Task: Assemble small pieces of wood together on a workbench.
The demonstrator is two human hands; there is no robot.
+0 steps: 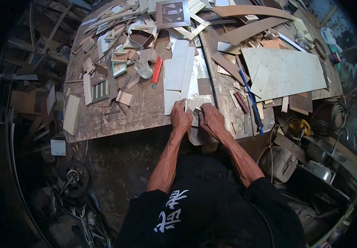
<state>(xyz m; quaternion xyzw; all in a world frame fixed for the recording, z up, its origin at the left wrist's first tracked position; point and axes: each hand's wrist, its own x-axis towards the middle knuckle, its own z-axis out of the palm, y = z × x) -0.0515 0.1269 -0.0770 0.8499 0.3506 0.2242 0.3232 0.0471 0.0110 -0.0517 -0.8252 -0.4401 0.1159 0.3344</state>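
At the near edge of the workbench, my left hand is closed on a narrow pale wood strip, which pokes out past the fingers. A short gap separates it from my right hand, whose fingers are curled in beside a small pale piece; whatever they grip is hidden. Just beyond both hands, long white boards lie on a shiny metal sheet. A red utility knife rests to the left of the boards.
Wood offcuts and a clear plastic cup litter the left side. On the right are a large pale panel, a blue-handled tool and curved brown boards. A framed inlay panel lies at the far side. A jerrycan stands below right.
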